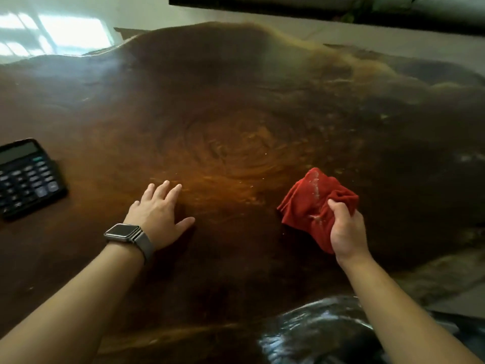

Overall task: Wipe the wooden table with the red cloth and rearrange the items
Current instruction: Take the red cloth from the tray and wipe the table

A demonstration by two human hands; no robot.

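Observation:
A large dark wooden table with a ring-shaped grain pattern fills most of the view. My right hand grips a bunched red cloth, which has pale crumbs or dust on it and sits low over the table right of centre. My left hand lies flat on the wood with its fingers spread, palm down, holding nothing; a watch is on that wrist. A black calculator rests on the table at the far left.
The table's wavy far edge borders a pale floor. A dark shiny object sits at the near edge below my right arm. Small pale specks dot the wood near the cloth.

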